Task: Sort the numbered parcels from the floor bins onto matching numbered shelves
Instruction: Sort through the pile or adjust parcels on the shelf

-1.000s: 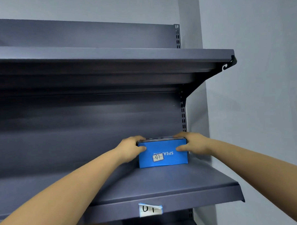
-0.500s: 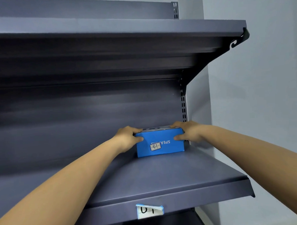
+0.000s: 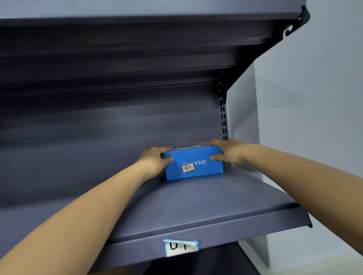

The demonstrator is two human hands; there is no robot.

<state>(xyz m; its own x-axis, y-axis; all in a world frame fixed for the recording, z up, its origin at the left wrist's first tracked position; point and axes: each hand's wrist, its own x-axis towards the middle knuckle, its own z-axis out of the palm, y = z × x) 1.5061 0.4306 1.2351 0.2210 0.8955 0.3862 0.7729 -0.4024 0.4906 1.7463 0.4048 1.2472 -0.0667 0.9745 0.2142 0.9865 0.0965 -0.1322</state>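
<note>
The blue box (image 3: 194, 162) sits on the dark grey shelf (image 3: 199, 202), far back near the shelf's back right corner, close to the back wall. It stands flat on the shelf. White letters on its front are upside down. A small white sticker (image 3: 188, 168) on the front has a number written on it, also upside down, and it looks like 01.

The left hand (image 3: 154, 161) holds the left end of the box. Its fingers curl over the top left edge, and its thumb presses on the front face. The arm reaches in from the bottom left.

The right hand (image 3: 228, 152) holds the right end of the box. Its fingers lie over the top right edge, and its thumb presses on the front face near the letters. The arm comes in from the bottom right.

A paper label (image 3: 181, 247) with blue tape at its corners is stuck on the front edge of the shelf. The number on it looks like 01, but its bottom part is cut off.

Another shelf (image 3: 151, 6) of the same dark grey hangs above. At the right, behind the box, a metal post with slots (image 3: 224, 123) goes up the back. Past the right edge of the shelf is a pale grey wall (image 3: 319, 112).
</note>
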